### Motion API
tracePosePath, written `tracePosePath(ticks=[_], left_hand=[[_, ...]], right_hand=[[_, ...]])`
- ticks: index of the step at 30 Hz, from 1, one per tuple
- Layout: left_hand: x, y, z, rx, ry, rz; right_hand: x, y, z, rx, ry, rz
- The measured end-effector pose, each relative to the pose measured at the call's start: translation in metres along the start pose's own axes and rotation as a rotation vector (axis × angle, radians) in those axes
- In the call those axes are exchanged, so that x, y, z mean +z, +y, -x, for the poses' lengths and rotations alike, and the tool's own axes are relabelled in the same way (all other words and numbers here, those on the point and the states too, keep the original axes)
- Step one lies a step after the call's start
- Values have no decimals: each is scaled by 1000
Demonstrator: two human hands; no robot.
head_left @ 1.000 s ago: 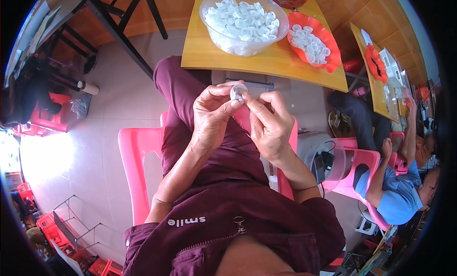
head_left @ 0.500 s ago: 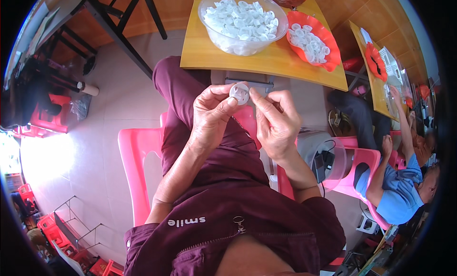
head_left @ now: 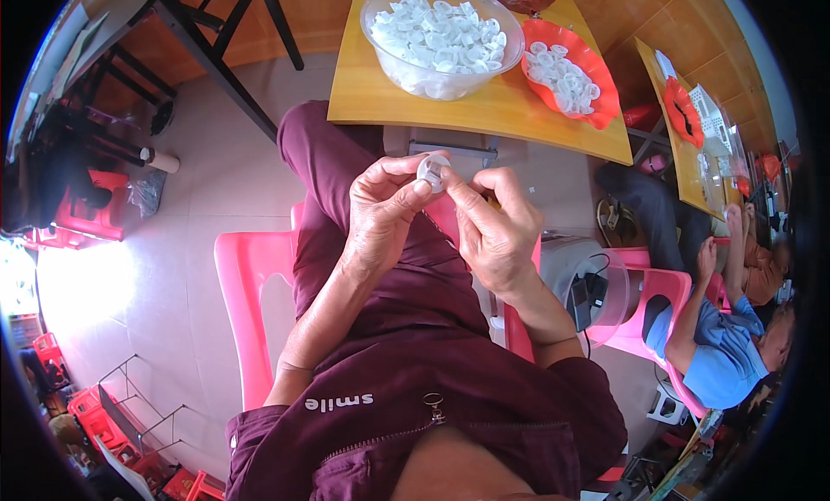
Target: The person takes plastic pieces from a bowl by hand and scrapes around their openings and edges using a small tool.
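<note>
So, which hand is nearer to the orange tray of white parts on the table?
Right. The right hand is below the orange tray and slightly to its left; the left hand is farther left, holding the small white ring with it.

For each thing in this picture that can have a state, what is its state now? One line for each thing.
Left hand: fingers pinched on the small white ring.
Right hand: fingers also touching the ring.
Small white ring: held between both hands, above the lap.
Clear bowl: upright on the wooden table, heaped with white parts.
Orange tray: on the table, partly filled with white parts.
Pink chair: occupied.
</note>
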State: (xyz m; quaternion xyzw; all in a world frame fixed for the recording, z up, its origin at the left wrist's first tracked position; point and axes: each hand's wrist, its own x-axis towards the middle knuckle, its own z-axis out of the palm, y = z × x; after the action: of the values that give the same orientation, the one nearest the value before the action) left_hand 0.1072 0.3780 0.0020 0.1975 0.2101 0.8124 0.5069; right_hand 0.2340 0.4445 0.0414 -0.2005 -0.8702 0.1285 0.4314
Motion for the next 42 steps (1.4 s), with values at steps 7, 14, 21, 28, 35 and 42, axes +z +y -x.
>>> tracePosePath(ticks=[7, 14, 21, 28, 35, 42], left_hand=[[1, 1, 1, 16, 6, -47], [1, 0, 1, 50, 20, -106], [2, -4, 2, 51, 84, -117], [2, -8, 2, 67, 160, -257], [-8, -7, 0, -62, -9, 37], [0, -2, 0, -219, 16, 123]], right_hand=[[1, -1, 0, -25, -1, 36], [4, -3, 2, 12, -4, 28], [15, -3, 5, -16, 31, 153], [12, -3, 0, 27, 27, 179], [-2, -5, 1, 62, 31, 73], [-8, -7, -1, 81, 66, 1]])
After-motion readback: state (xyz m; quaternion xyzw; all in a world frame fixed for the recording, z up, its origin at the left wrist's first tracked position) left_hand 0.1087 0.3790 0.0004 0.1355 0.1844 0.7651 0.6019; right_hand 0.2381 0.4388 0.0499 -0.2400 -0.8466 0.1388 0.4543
